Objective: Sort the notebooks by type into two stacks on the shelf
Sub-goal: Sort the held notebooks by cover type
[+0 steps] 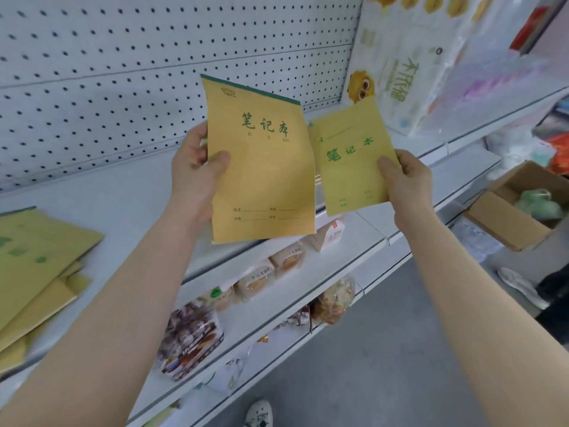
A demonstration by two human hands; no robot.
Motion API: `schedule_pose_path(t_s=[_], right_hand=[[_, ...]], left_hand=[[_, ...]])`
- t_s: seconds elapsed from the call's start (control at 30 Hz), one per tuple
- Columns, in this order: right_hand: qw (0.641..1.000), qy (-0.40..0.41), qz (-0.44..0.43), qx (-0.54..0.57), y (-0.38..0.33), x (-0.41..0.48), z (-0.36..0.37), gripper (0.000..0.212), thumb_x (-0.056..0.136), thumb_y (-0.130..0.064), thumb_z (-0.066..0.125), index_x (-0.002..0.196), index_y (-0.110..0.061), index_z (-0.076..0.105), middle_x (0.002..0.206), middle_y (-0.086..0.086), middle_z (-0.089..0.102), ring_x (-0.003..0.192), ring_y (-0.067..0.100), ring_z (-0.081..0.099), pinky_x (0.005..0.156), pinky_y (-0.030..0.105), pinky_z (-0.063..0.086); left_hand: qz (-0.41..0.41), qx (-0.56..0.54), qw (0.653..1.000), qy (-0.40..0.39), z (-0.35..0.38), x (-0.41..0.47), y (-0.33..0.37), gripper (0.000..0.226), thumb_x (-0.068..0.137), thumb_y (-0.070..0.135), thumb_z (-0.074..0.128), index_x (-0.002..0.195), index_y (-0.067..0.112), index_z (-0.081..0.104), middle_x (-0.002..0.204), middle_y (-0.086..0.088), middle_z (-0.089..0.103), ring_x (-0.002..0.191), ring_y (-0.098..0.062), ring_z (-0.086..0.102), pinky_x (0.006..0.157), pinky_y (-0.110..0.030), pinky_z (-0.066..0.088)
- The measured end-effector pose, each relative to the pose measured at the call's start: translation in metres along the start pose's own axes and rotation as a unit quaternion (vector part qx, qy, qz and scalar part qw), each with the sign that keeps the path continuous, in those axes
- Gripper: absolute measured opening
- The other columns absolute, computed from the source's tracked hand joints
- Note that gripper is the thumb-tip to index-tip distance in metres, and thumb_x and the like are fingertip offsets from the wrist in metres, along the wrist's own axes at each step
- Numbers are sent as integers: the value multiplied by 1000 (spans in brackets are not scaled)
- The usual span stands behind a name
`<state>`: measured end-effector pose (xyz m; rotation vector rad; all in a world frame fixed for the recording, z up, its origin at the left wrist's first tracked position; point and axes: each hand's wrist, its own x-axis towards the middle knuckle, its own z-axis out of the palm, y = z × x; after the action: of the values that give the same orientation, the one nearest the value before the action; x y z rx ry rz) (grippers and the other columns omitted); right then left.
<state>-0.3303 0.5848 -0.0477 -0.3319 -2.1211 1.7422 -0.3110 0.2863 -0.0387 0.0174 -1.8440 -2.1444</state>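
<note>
**Over the white shelf (129,204): both hands full**

At the shelf's left end, a messy pile of yellow notebooks (37,266) lies flat and fanned out. Above the middle of the shelf, the left hand (194,174) grips the bigger notebook (261,167), the one with the green spine, by its left edge. The thumb is on the cover and the fingers are curled behind. Just beside it, the smaller notebook (354,161) hangs tilted, and the right hand (406,180) pinches its right edge with the thumb on front. A tissue pack (409,72) stands toward the shelf's right end. A cardboard box (511,217) sits lower, off to the shelf's right.
</note>
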Motion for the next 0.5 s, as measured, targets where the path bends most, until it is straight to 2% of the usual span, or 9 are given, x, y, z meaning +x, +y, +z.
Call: schedule_pose_path(t_s=[0.13, 0.37, 0.5], right_hand=[[1000, -1, 0, 18, -1, 34, 6, 13, 91, -19, 55, 95, -22, 67, 86, -6, 66, 75, 13, 59, 71, 31, 50], [1000, -28, -5, 11, 6, 120, 3, 13, 89, -23, 56, 94, -26, 67, 99, -1, 71, 94, 23, 66, 83, 44, 57], [997, -71, -23, -4, 11, 178, 2, 11, 88, -24, 57, 92, -23, 67, 95, 2, 69, 92, 27, 65, 84, 50, 56]], left_hand=[[-4, -17, 1000, -7, 14, 30, 2, 42, 91, -9, 51, 123, 19, 54, 95, 0, 72, 86, -18, 69, 74, -35, 58], [-4, -10, 999, 41, 53, 72, -8, 45, 91, -8, 52, 130, 14, 52, 100, -4, 71, 87, -18, 69, 75, -36, 59], [-5, -24, 995, 96, 81, 86, -19, 46, 89, -7, 55, 129, 15, 55, 107, -8, 69, 94, -23, 68, 82, -43, 58]])
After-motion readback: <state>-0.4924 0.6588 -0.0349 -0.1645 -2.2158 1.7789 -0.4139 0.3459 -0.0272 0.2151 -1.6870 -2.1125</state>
